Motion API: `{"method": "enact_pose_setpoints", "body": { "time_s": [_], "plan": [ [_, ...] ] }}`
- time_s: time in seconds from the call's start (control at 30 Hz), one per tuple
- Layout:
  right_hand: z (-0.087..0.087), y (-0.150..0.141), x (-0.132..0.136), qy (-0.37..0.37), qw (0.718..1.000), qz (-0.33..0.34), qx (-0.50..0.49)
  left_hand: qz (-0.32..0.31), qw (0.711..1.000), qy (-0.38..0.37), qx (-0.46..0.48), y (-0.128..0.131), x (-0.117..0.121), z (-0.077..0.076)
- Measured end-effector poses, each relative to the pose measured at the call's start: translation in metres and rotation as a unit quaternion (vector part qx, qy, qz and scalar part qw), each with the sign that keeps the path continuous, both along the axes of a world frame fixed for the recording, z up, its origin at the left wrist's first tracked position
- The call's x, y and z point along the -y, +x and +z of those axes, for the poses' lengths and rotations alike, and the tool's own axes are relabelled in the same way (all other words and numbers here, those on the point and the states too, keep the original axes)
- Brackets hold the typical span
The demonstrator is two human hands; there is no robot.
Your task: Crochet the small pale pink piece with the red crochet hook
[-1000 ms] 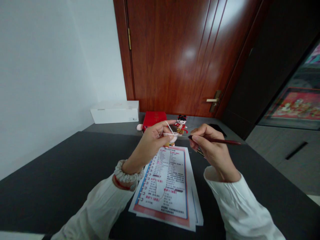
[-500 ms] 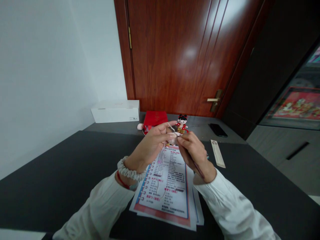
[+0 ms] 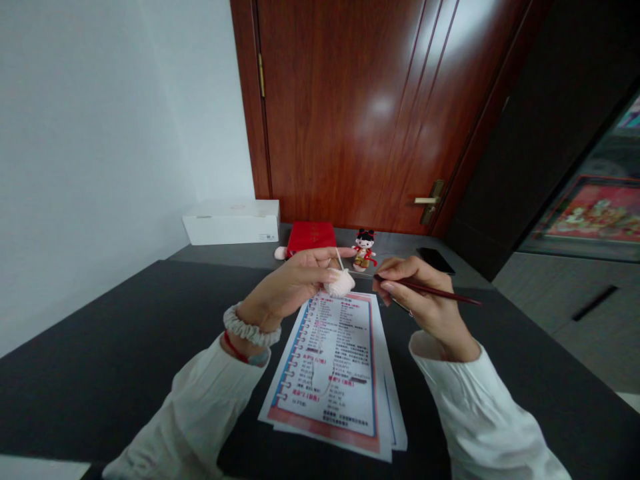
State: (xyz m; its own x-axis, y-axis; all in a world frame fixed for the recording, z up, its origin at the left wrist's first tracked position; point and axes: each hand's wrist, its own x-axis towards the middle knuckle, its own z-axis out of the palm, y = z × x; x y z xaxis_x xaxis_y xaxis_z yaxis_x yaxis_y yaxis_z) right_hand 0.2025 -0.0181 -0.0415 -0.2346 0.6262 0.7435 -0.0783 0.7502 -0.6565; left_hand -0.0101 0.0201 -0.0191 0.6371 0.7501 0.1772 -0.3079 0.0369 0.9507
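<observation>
My left hand (image 3: 295,283) is raised over the dark table and pinches a small pale pink crocheted piece (image 3: 339,285), with a strand of light yarn (image 3: 339,260) running over the forefinger. To its right my right hand (image 3: 420,293) is closed round a dark red crochet hook (image 3: 440,291), whose handle points right and whose tip sits a short way from the crocheted piece. Below both hands lies a spiral-bound printed instruction sheet (image 3: 337,367) with a red and blue border. Both arms wear white sleeves, and a scrunchie sits on the left wrist.
A small doll in red (image 3: 365,249), a red box (image 3: 311,238), a white box (image 3: 233,222) and a black phone (image 3: 435,259) stand at the far side of the dark table (image 3: 125,347). A red-brown door (image 3: 370,113) rises behind them.
Half a second ago the right hand was up against the crocheted piece with the hook; it has since drawn back to the right. The left hand has sunk slightly.
</observation>
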Motion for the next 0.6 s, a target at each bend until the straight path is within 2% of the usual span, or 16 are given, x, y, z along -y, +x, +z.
{"method": "enact_pose_setpoints", "body": {
  "time_s": [0.3, 0.47, 0.53, 0.6],
  "plan": [
    [0.004, 0.007, 0.004, -0.042, 0.999, 0.012, 0.011, -0.057, 0.998, -0.023, -0.019, -0.004, 0.002, 0.0],
    [0.006, 0.002, 0.001, -0.097, 0.991, 0.08, -0.038, -0.094, 0.995, -0.014, -0.03, -0.007, 0.002, -0.002],
    [0.007, -0.003, 0.0, -0.131, 0.983, 0.103, -0.073, -0.073, 0.996, 0.015, -0.04, -0.006, 0.005, -0.002],
    [0.008, -0.008, -0.002, -0.166, 0.976, 0.102, -0.1, -0.014, 0.996, 0.068, -0.055, -0.004, 0.01, 0.0]
  ]
}}
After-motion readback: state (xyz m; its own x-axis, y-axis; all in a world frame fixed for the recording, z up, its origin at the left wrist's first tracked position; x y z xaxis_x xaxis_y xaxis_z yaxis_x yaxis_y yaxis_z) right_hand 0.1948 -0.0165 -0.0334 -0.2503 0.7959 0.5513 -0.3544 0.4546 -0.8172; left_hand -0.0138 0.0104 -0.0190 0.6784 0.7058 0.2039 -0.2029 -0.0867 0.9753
